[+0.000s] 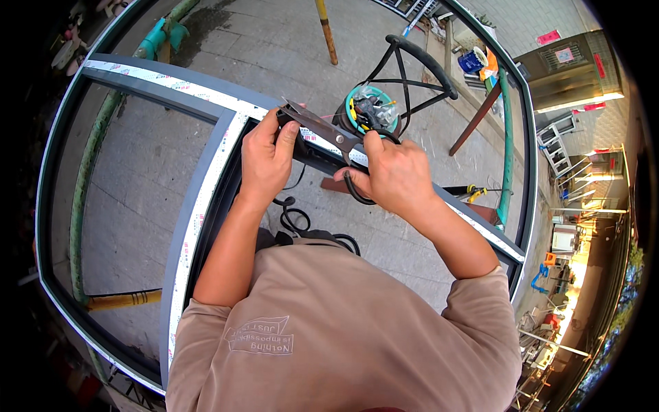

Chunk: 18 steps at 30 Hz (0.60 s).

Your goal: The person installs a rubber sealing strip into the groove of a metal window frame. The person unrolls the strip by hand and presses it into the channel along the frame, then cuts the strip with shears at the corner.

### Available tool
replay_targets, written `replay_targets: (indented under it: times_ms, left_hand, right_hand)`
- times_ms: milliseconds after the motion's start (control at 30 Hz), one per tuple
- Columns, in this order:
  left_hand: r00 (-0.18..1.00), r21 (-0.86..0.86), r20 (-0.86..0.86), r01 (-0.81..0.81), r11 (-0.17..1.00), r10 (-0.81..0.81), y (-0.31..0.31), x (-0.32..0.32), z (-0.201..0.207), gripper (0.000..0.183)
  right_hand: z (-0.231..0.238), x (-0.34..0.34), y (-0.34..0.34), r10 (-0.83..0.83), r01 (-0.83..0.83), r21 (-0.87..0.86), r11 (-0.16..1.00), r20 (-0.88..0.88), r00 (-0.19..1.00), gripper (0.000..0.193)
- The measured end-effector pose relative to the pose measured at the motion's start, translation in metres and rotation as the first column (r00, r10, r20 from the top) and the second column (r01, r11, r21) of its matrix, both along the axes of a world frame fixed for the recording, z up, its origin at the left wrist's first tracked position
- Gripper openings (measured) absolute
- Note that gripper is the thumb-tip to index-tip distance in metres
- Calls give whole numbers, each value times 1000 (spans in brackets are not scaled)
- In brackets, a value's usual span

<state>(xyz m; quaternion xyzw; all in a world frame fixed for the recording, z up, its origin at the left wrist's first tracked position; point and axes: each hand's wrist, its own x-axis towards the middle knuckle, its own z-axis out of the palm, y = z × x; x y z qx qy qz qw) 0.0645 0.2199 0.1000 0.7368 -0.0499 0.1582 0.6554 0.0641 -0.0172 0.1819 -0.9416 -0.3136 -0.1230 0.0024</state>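
Note:
My left hand (269, 156) presses on a grey metal window frame (199, 199) where a crossbar meets an upright. My right hand (392, 175) grips the handles of large dark metal shears (322, 127), whose blades reach left over the frame's corner, close to my left thumb. A black rubber gasket strip (296, 220) loops under my right hand and hangs below the frame. White protective tape runs along the frame's top faces.
A black wire stool (412, 75) stands beyond the frame, holding a teal bowl of tools (371, 110). A yellow pole (327, 31), a green pipe (506, 137), a screwdriver (463, 190) and paved ground surround it. Stacked frames and clutter lie at the right.

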Motion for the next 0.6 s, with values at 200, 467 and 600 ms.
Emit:
replay_targets:
  times_ms: [200, 467, 600]
  left_hand:
    - [996, 14, 73, -53, 999, 51, -2, 0, 3, 26]
    - [999, 170, -3, -31, 985, 32, 2, -4, 20, 25]
    - [999, 226, 24, -45, 973, 41, 0, -2, 16, 25]
  right_hand:
    - [6, 0, -1, 23, -24, -36, 999, -10, 1000, 67]
    - [8, -6, 0, 1, -7, -129, 992, -50, 999, 66]
    - [5, -7, -4, -1, -10, -215, 976, -53, 999, 64]
